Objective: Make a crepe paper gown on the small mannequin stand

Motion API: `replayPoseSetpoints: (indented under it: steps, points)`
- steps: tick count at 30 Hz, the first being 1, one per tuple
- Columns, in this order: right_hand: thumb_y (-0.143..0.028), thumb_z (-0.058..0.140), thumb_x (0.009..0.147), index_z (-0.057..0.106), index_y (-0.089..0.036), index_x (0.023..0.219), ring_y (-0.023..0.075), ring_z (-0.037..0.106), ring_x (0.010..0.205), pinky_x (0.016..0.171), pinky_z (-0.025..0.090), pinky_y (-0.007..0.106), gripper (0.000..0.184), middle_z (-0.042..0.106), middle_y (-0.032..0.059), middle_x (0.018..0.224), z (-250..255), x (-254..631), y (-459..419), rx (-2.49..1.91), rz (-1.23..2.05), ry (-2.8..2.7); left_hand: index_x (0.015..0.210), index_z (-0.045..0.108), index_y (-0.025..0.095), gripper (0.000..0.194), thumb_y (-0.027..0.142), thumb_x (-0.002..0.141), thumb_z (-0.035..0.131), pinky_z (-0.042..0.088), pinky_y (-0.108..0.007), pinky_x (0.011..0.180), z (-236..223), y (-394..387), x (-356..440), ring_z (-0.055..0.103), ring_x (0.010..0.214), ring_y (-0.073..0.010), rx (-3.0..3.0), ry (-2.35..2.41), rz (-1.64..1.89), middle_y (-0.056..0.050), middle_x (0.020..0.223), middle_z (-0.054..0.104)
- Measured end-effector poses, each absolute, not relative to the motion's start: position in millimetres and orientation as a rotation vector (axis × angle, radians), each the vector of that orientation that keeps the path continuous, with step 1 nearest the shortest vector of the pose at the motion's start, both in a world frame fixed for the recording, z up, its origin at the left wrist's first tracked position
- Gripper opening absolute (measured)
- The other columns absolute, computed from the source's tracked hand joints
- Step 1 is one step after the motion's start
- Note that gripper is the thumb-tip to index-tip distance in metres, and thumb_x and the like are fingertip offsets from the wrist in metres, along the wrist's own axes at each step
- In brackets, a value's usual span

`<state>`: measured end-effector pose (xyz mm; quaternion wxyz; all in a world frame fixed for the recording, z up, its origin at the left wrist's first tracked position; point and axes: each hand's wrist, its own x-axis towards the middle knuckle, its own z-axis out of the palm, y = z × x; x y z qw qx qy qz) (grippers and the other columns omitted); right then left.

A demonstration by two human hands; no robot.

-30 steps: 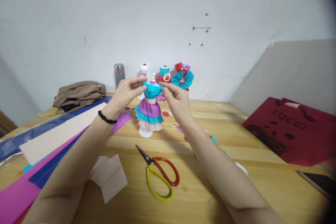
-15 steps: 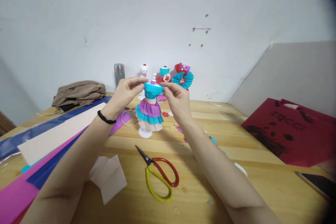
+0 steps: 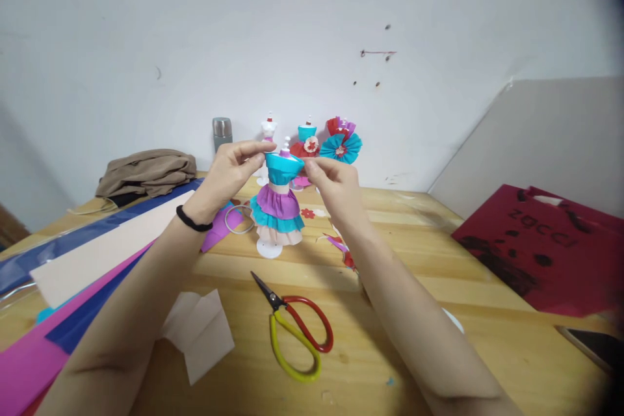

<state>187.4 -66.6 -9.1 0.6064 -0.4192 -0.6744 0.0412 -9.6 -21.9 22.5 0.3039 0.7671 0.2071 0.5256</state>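
A small white dress form stands upright on its round base [image 3: 270,248], dressed in a tiered skirt [image 3: 277,205] of purple, turquoise and pale pink crepe paper. Around its chest goes a turquoise paper band [image 3: 283,168], flared at the top. My left hand [image 3: 231,175] pinches the band's left upper edge between thumb and fingers. At the right upper edge, my right hand [image 3: 338,185] grips the same band, thumb against forefinger. Scissors [image 3: 279,304] with one red and one yellow handle lie in front of the form, blades apart a little or closed, I cannot tell.
Behind stand several dressed forms, one with a turquoise rosette [image 3: 341,148], beside a flask [image 3: 222,132]. Paper sheets [image 3: 117,237] and a folded cloth [image 3: 149,172] lie left. A pale scrap [image 3: 207,331] lies near the scissors. A red bag [image 3: 541,253] and phone [image 3: 589,346] are right.
My right hand has shifted slightly right, and the band's upper edge is drawn a little wider. My left hand keeps its pinch. The view has shifted slightly.
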Motion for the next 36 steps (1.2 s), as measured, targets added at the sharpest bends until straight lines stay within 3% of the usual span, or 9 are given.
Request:
replayPoseSetpoints:
  steps: [4, 9, 17, 23, 31, 36]
  points:
    - [-0.042, 0.062, 0.089, 0.07, -0.024, 0.113, 0.0271, 0.07, 0.104, 0.085, 0.06, 0.044, 0.031, 0.073, 0.0088, 0.115, -8, 182, -73, -0.959, 0.021, -1.473, 0.101, 0.079, 0.023, 0.024, 0.037, 0.087, 0.066, 0.049, -0.04, 0.104, 22, -18, -11, 0.065, 0.115, -0.0263, 2.217, 0.453, 1.448, -0.009, 0.117, 0.073]
    - [-0.028, 0.058, 0.091, 0.068, -0.025, 0.116, 0.0267, 0.059, 0.123, 0.105, 0.049, 0.05, 0.027, 0.067, 0.009, 0.126, -8, 176, -82, -0.899, -0.368, -1.618, 0.099, 0.079, 0.024, 0.022, 0.038, 0.087, 0.067, 0.047, -0.043, 0.106, 19, -14, -11, 0.062, 0.119, -0.0262, 2.332, 0.388, 1.482, -0.01, 0.123, 0.07]
    - [-0.026, 0.056, 0.093, 0.07, -0.024, 0.111, 0.0268, 0.059, 0.122, 0.106, 0.047, 0.051, 0.023, 0.067, 0.0097, 0.125, -9, 174, -78, -0.934, -0.387, -1.639, 0.091, 0.078, 0.021, 0.017, 0.035, 0.084, 0.071, 0.049, -0.042, 0.104, 18, -15, -8, 0.064, 0.115, -0.0252, 2.322, 0.387, 1.526, -0.01, 0.12, 0.071]
    - [-0.023, 0.058, 0.092, 0.071, -0.022, 0.096, 0.0246, 0.064, 0.114, 0.101, 0.052, 0.046, 0.014, 0.071, 0.0099, 0.115, -5, 173, -73, -0.889, -0.33, -1.575, 0.086, 0.076, 0.018, 0.018, 0.035, 0.083, 0.072, 0.054, -0.038, 0.094, 13, -13, -1, 0.068, 0.106, -0.0241, 2.15, 0.431, 1.583, -0.011, 0.109, 0.074]
    - [-0.025, 0.058, 0.092, 0.071, -0.025, 0.094, 0.0253, 0.065, 0.112, 0.093, 0.056, 0.046, 0.013, 0.071, 0.0084, 0.113, -5, 172, -72, -0.869, -0.229, -1.558, 0.081, 0.076, 0.017, 0.015, 0.032, 0.077, 0.075, 0.056, -0.034, 0.088, 15, -11, -2, 0.069, 0.102, -0.0233, 2.099, 0.424, 1.588, -0.011, 0.104, 0.075]
    - [-0.027, 0.059, 0.092, 0.071, -0.025, 0.095, 0.0253, 0.065, 0.113, 0.091, 0.057, 0.044, 0.013, 0.071, 0.0073, 0.113, -4, 172, -74, -0.835, -0.204, -1.551, 0.09, 0.076, 0.014, 0.02, 0.027, 0.075, 0.075, 0.057, -0.034, 0.087, 15, -12, -3, 0.071, 0.095, -0.0232, 1.961, 0.466, 1.575, -0.011, 0.099, 0.076]
